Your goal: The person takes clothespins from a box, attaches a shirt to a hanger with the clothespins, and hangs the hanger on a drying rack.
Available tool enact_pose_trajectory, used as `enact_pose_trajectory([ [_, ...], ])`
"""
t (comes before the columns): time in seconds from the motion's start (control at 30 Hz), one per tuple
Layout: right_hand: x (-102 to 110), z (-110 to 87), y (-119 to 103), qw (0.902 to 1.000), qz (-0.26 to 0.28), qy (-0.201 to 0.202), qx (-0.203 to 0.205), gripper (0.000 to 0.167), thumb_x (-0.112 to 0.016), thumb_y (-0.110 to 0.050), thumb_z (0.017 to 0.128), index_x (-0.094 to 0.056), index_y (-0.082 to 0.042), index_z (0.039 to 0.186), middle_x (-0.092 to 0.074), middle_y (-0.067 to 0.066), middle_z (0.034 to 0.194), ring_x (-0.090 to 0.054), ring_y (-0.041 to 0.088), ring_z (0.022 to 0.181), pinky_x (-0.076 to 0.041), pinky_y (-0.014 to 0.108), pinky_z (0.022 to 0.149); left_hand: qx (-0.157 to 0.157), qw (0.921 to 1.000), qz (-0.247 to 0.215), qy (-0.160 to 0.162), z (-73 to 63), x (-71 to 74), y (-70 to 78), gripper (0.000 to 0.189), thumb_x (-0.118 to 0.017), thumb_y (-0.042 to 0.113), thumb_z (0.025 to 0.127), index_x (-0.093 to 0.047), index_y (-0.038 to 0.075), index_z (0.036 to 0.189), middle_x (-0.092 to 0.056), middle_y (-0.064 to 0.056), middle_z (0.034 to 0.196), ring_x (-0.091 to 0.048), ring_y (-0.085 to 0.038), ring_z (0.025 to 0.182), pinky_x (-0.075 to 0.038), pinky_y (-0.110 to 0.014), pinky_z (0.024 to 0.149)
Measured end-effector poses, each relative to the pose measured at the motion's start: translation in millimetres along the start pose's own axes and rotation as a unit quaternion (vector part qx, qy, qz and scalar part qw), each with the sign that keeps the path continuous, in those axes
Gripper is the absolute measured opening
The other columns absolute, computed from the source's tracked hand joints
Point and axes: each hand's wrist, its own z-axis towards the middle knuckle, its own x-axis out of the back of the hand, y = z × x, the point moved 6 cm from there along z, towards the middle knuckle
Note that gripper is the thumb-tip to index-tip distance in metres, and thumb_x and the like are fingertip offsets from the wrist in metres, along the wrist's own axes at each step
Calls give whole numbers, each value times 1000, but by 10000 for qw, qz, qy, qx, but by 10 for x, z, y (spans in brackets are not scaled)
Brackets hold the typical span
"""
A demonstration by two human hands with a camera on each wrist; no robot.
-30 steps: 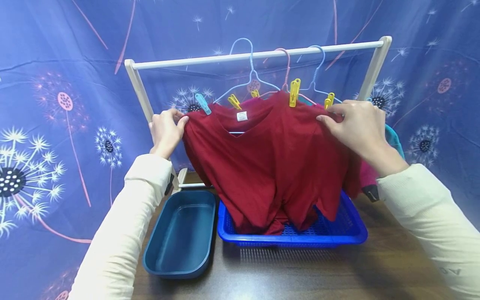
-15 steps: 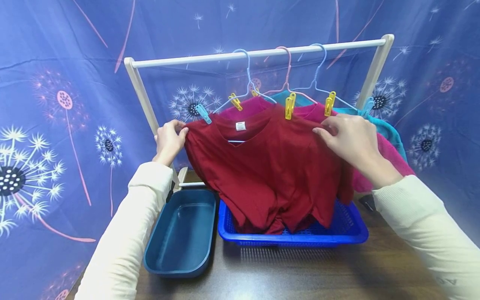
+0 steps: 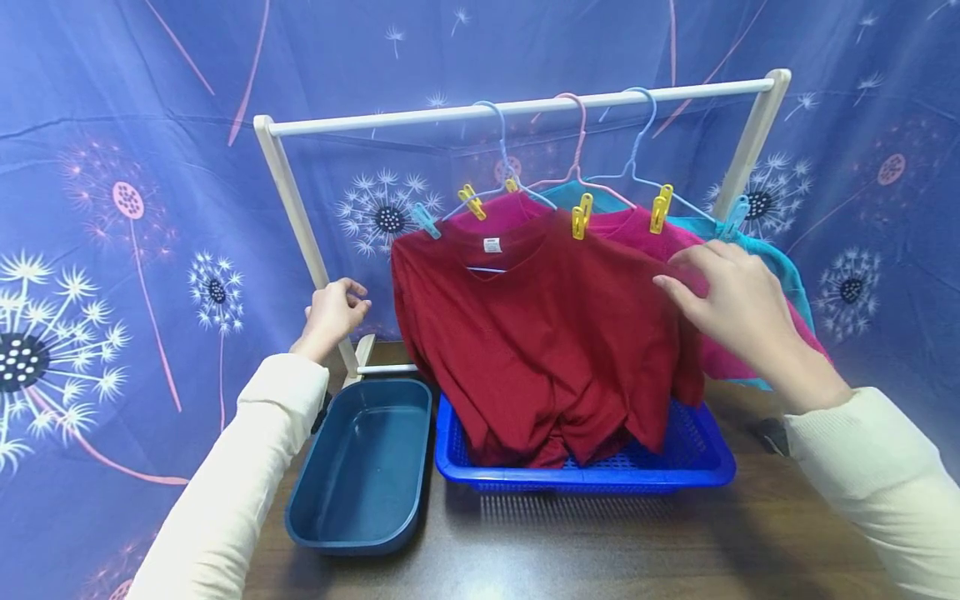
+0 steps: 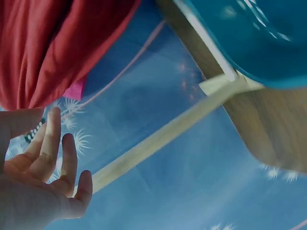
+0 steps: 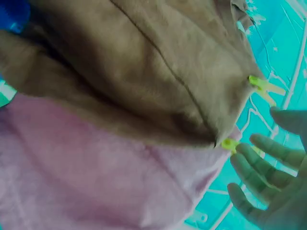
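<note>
A dark red T-shirt (image 3: 525, 333) hangs by a light blue hanger (image 3: 501, 142), its hem down in the blue basket (image 3: 585, 477). A blue clothespin (image 3: 426, 220) and a yellow clothespin (image 3: 581, 217) grip its shoulders. My left hand (image 3: 330, 317) hovers left of the shirt sleeve, apart from it; the left wrist view shows its fingers (image 4: 69, 153) loosely spread and holding nothing. Near the other shoulder is my right hand (image 3: 738, 304); its relaxed fingers (image 5: 259, 172) look free of the cloth in the right wrist view.
A white rail (image 3: 420, 115) on wooden posts carries the hangers. Behind the red shirt hang a pink shirt (image 3: 660, 242) and a turquoise shirt (image 3: 780, 258), with more clothespins. A dark teal tub (image 3: 360, 542) stands left of the basket on the wooden table (image 3: 570, 550).
Both hands have let go of the red shirt's shoulders. The left hand has dropped lower and away from the sleeve; the right has shifted slightly right. The shirt hangs lower than a second ago.
</note>
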Motion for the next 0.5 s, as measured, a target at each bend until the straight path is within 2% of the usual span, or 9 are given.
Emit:
enact_pose_trajectory([
  [0.13, 26, -111, 41, 9996, 30, -157, 223, 31, -68, -21, 78, -62, -2, 102, -62, 17, 96, -53, 35, 91, -36, 54, 71, -717, 9960, 512, 122, -194, -30, 21, 22, -54, 17, 88, -60, 3, 105, -68, -15, 97, -58, -37, 97, -32, -53, 82],
  [0.23, 64, -209, 84, 9993, 42, -236, 279, 32, -65, -21, 81, -59, -3, 106, -60, 16, 102, -51, 37, 96, -33, 54, 74, -1121, 9901, 780, 318, -359, -18, 66, 19, -56, 15, 87, -61, 4, 101, -67, -14, 95, -56, -39, 97, -32, -53, 81],
  [0.33, 115, -315, 125, 9992, 21, -305, 268, 32, -62, -21, 83, -58, -4, 110, -58, 16, 107, -50, 38, 97, -31, 53, 72, -1299, 9867, 874, 446, -493, 8, 106, 19, -55, 16, 88, -61, 4, 102, -66, -14, 97, -52, -39, 98, -32, -54, 83],
  [0.5, 163, -514, 186, 9983, -76, -563, 143, 35, -58, -23, 86, -54, -6, 117, -54, 17, 115, -47, 39, 99, -30, 51, 69, -1383, 9847, 955, 467, -654, 30, 119, 23, -53, 22, 91, -59, 6, 107, -63, -15, 105, -50, -38, 100, -32, -52, 82],
])
